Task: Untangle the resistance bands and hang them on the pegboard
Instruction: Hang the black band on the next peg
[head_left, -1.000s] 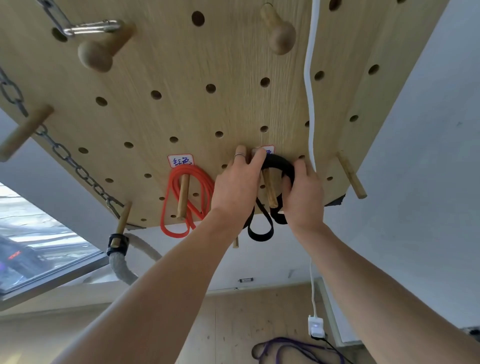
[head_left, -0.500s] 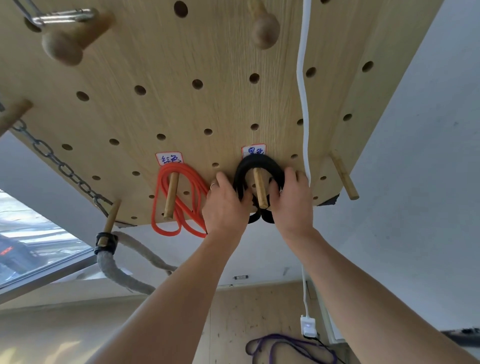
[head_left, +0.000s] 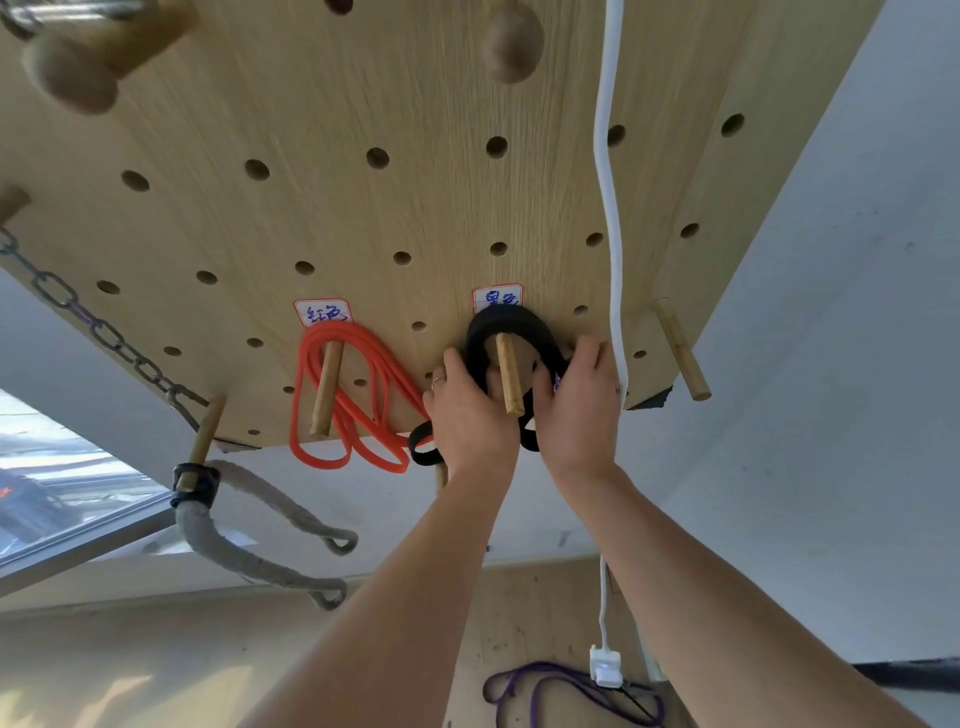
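1. The wooden pegboard (head_left: 415, 156) filled most of the view from below, its face dotted with round holes and studded with dowels and two knob-ended pegs near the top.
2. Pale walls stood behind it, with a window at the lower left and a wood floor far below.
3. A white cable (head_left: 610, 208) ran down the board's right side to a small plug block (head_left: 605, 666) near the floor.
4. A grey rope (head_left: 234, 551) hung in a loop from a dowel at the board's lower left edge, and a metal chain (head_left: 98, 330) slanted across the board above it.
5. The red band (head_left: 353, 410) hung in several loops over its own dowel, under a handwritten label (head_left: 323, 313).
6. The black band (head_left: 511, 325) arched over the top of the next dowel (head_left: 509, 379) to the right, beneath a second label (head_left: 497, 297); its lower loops dangled past the board's bottom edge.
7. The left hand (head_left: 470, 415) was curled round the left side of the black band, a ring on one finger.
8. The right hand (head_left: 579, 410) gripped the band's right side, fingers folded onto it just beside the white cable.
9. A purple band (head_left: 550, 686) lay in a tangle on the floor, close to the plug block.
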